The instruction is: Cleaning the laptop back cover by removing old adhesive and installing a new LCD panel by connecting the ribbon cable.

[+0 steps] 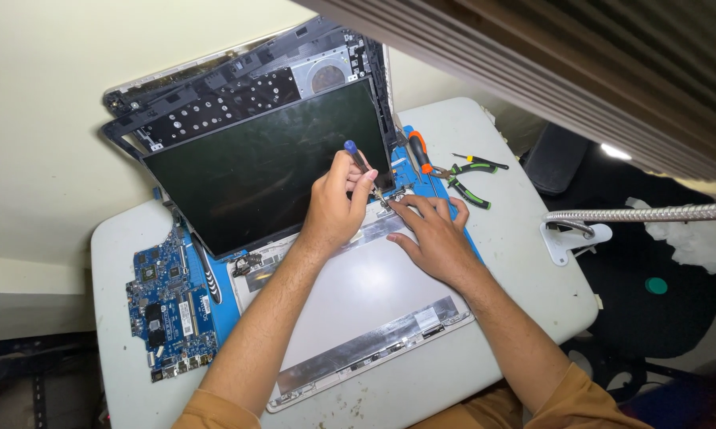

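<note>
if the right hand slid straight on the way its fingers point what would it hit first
The right hand lies flat on the silver laptop lid, fingers pointing up-left at the hinge bracket. It would likely meet that bracket and the screwdriver tip in the left hand first, then the screen panel; depth is unclear.

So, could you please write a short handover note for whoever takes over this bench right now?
Left hand holds a blue-capped screwdriver, tip down at the right hinge of the silver lid shell. Right hand lies flat on the shell, fingertips beside that hinge. The screen panel leans up against the keyboard frame. Motherboard is out, on the blue mat. Pliers and an orange screwdriver lie to the right. Left hinge is untouched; the screw state cannot be seen.
</note>
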